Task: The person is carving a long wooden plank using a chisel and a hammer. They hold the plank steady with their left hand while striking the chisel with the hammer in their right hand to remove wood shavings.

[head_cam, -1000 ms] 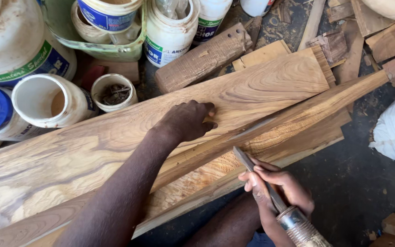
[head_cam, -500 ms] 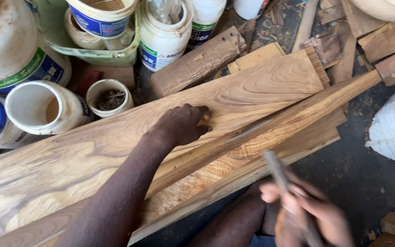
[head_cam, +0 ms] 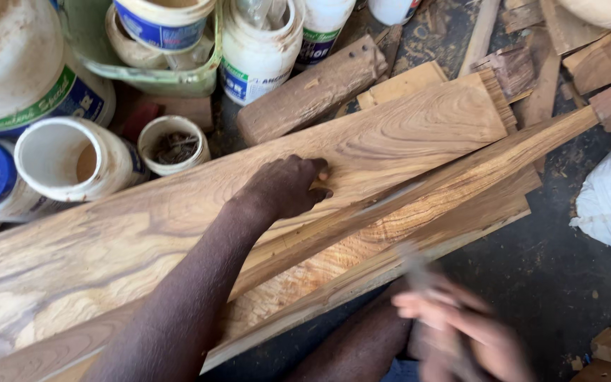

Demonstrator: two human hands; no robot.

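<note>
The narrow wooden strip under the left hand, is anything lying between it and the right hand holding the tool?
Nothing visible: the right hand, blurred with its tool, is at the boards' near edge; only bare wood separates it from the narrow strip that the left hand presses.

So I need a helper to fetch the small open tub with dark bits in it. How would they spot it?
Start at the wide grained plank under the left hand. Just above its upper edge stand white tubs; the small tub is the lowest and smallest, right of the big empty jar. It alone holds dark bits.

Right hand and perhaps a tool in its fingers, blurred.
</note>
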